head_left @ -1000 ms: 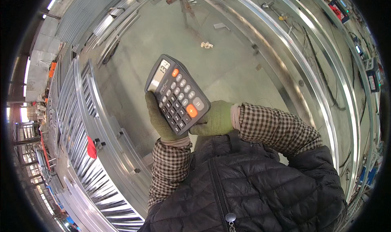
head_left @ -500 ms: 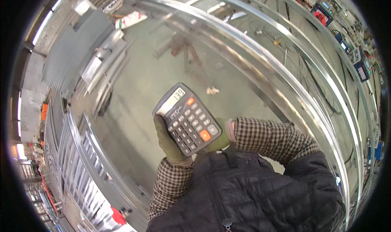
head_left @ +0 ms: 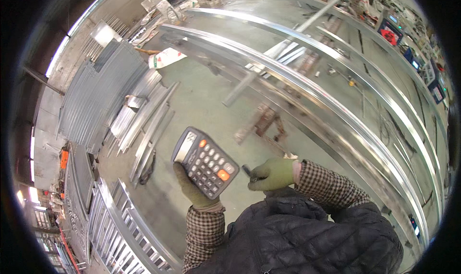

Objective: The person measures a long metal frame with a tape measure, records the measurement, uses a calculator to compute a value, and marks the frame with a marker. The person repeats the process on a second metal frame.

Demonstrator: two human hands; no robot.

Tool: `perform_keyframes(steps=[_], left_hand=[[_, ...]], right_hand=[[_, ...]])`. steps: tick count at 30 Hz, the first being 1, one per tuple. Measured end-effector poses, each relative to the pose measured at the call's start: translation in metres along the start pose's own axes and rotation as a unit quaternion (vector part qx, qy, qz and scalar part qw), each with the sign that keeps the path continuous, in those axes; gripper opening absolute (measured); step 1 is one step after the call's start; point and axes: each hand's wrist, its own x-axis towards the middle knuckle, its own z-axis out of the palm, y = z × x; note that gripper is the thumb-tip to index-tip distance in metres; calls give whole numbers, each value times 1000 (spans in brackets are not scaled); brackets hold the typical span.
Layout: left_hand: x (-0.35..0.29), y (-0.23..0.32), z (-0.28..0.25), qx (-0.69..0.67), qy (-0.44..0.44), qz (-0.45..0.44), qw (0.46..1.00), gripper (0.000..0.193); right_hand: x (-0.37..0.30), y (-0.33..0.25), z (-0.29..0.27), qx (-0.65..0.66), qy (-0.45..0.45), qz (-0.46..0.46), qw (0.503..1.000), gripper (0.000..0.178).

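A dark grey calculator [head_left: 205, 164] with white, black and orange keys lies tilted in my left hand [head_left: 191, 188]. The green-gloved fingers of that hand are closed on its lower left side, and the rest of the grip is hidden beneath it. To the right of the calculator and apart from it, my right hand [head_left: 273, 174], also in a green glove, is closed. From its fingers sticks out a short dark pen-like stick [head_left: 246, 169], whose exact kind I cannot make out.
Long shiny metal rails [head_left: 307, 77] run across the right side. Stacked grey metal profiles [head_left: 93, 93] lie at the far left, with ladder-like metal frames [head_left: 113, 226] nearer. A rusty metal stand [head_left: 266, 121] is on the floor ahead. Blue machines [head_left: 391, 31] stand at the far right.
My right hand has come out from behind the calculator to the right, and the dark stick now shows. The calculator sits lower and farther left in view. The whole view has shifted.
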Motion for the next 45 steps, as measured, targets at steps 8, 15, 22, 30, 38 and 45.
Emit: perform_keyframes(steps=[8, 15, 22, 30, 38, 45], left_hand=[[128, 101, -85, 83, 142, 15, 986, 71], [266, 147, -172, 95, 166, -96, 977, 72], [419, 224, -179, 123, 97, -133, 979, 72], [602, 247, -202, 87, 14, -181, 980, 72], [791, 289, -205, 91, -22, -180, 979, 76], [944, 269, -214, 99, 11, -245, 964, 73]], right_hand=[[196, -26, -106, 338, 143, -20, 930, 39], [376, -38, -139, 431, 248, -90, 863, 37], [497, -74, -178, 464, 376, -57, 800, 27], [626, -56, -268, 437, 414, 49, 797, 23], [767, -45, -382, 459, 460, -37, 759, 22], [838, -35, -462, 424, 525, -26, 738, 24]])
